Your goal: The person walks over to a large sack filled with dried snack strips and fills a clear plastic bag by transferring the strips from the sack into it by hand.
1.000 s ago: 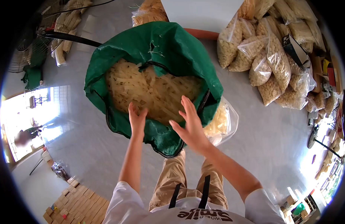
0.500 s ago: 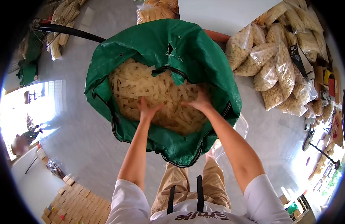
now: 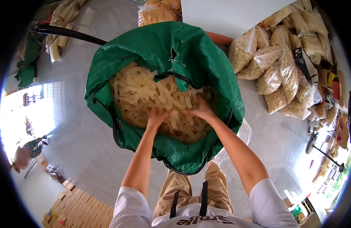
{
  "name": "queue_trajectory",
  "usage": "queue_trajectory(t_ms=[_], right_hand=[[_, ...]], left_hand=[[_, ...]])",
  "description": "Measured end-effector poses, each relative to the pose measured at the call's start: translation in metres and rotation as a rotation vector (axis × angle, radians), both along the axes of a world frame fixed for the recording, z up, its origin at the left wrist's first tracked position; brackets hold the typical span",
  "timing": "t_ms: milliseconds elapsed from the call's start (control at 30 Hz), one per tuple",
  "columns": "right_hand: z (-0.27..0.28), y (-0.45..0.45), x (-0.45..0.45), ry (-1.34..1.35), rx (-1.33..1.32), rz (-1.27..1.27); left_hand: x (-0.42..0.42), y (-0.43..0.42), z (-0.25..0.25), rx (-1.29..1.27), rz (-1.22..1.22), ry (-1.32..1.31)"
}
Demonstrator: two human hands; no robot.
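Drawn a little closer together since the earlier frame, the left grip (image 3: 157,119) and right grip (image 3: 204,111) both stand open against pale strips (image 3: 165,94). Around them the green bag (image 3: 141,43) gapes wide, probably so two arms fit inside at once. At left, thumb and fingers are spread, with loose strips under and ahead. Opposite, the right grip mirrors this, likely to corral slippery strips between palms. Beyond it rightward, well apart, clear sacks (image 3: 283,72) lean together, perhaps for support.

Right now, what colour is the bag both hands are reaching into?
The bag is green, with black edging; the head view shows it best.
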State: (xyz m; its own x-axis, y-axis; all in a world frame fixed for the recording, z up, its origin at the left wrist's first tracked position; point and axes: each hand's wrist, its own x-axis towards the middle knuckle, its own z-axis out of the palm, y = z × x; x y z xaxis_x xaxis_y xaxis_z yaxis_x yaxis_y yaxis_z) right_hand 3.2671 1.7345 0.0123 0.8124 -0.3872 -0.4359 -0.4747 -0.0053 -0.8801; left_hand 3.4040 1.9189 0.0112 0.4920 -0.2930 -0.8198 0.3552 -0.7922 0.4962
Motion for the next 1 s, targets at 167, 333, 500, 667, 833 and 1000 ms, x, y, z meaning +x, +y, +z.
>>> queue_trajectory(t_ms=[167, 333, 500, 667, 833, 1000], right_hand=[[0.000, 0.009, 0.011, 0.144, 0.115, -0.028], [0.013, 0.014, -0.007, 0.061, 0.287, 0.068], [0.014, 0.022, -0.012, 0.098, 0.025, 0.101], [0.043, 0.033, -0.014, 0.041, 0.148, -0.043], [0.088, 0.050, -0.014, -0.095, 0.000, -0.166], [0.111, 0.061, -0.014, -0.218, -0.166, -0.233]], left_hand=[[-0.009, -0.020, 0.036, -0.016, 0.084, 0.078], [-0.029, -0.010, 0.057, -0.223, 0.052, 0.221], [-0.037, -0.001, 0.045, -0.234, -0.232, 0.137], [-0.056, -0.005, 0.057, -0.439, -0.104, -0.031], [-0.065, -0.001, 0.090, -0.450, -0.146, -0.295], [-0.065, 0.003, 0.108, -0.486, -0.227, -0.503]])
